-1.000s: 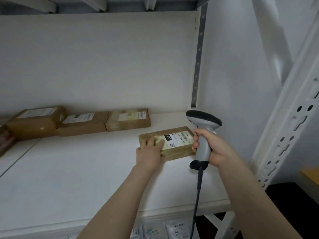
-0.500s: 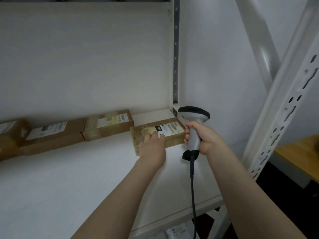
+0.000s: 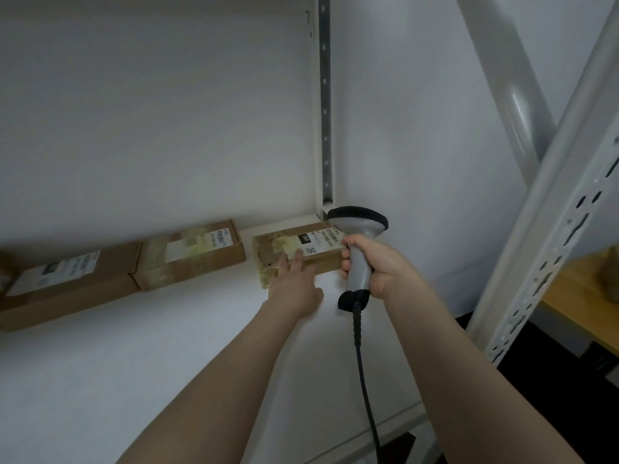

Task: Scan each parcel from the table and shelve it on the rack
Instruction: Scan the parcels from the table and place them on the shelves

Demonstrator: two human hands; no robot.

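The white rack shelf is spreading out beneath both forearms and running far to the left of the hands. The perforated front upright is rising to the right of the right hand, with a grey diagonal brace crossing behind it. A slotted rear strip is standing in the back corner, straight above the scanner's head. Past the front upright, well to the right of the grip, a corner of a wooden table is showing.

Along the back wall, a long parcel is lying well to the left of the left hand. A middle parcel is sitting against its right end, nearer that hand. The parcel being shelved is lying flat on the shelf in the back right corner, just beside the middle parcel with a narrow gap between them, directly under the left fingers.

The left hand is reaching forward with its fingers straight and slightly spread, their tips resting on the parcel's top near its front edge. The right hand is curling tightly round the grey handle of the barcode scanner, holding it upright at the parcel's right end. The scanner's dark head is sitting above the fist. Its black cable is hanging down from below the fist, between the two forearms. A shipping label is facing up on the parcel, just beyond the left fingertips.
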